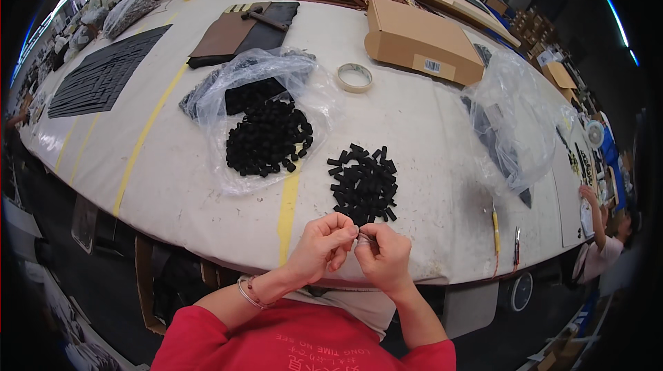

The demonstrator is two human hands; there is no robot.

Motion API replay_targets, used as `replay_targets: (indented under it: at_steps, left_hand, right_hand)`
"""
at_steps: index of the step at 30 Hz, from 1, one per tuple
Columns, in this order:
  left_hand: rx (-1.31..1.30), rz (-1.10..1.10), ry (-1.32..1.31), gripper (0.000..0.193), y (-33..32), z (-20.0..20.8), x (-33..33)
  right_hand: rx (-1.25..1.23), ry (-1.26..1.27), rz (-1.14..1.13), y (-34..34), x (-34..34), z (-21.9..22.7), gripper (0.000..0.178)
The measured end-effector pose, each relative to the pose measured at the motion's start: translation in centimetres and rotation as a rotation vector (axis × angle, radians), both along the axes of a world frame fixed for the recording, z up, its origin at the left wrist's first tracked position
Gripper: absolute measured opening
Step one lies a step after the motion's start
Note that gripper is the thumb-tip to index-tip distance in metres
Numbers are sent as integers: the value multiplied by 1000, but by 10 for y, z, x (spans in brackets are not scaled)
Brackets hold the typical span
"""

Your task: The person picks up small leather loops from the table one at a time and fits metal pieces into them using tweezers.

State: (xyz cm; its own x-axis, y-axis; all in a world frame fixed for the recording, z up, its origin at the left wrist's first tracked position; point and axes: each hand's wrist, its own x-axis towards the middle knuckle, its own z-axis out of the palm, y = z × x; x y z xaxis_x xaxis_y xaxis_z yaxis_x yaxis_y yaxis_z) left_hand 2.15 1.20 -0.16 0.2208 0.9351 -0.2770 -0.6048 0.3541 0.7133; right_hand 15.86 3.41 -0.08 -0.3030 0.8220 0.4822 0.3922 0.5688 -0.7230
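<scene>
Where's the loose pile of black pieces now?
In the head view, the pile lies just right of centre, beyond the left hand and right hand, with a filled plastic bag to its left.

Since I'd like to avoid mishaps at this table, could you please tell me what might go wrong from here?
The small item between the left hand and right hand, mostly hidden, could slip into the black pile just beyond.
The plastic bag lies open; a nudge might scatter its black pieces.
The yellow tool and red-and-black tool lie near the table's front edge and might get knocked off.
</scene>
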Motion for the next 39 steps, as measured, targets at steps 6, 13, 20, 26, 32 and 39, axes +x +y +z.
replay_targets:
  at_steps: [6, 13, 20, 26, 32, 39]
  left_hand:
    - [-108, -22, -198, 10, 3, -8, -3]
    - [-107, -80, -33, 13, 5, -11, -7]
    - [-67, -55, -67, 7, 0, -14, -1]
    - [85, -35, 67, 5, -4, -6, -4]
    - [456, -49, 674, 8, -8, -5, -11]
    - [290, -134, 494, 6, -9, -4, -17]
  right_hand:
    - [326, -141, 7, 2, -5, -2, 17]
    - [376, -219, 26, 2, 0, -5, 15]
    - [45, 10, -25, -4, -4, -12, 8]
    - [-877, 520, 205, 10, 10, 3, 8]
    - [-1242, 678, 365, 16, 11, 2, 13]
    - [-1317, 638, 595, 19, 15, -9, 12]
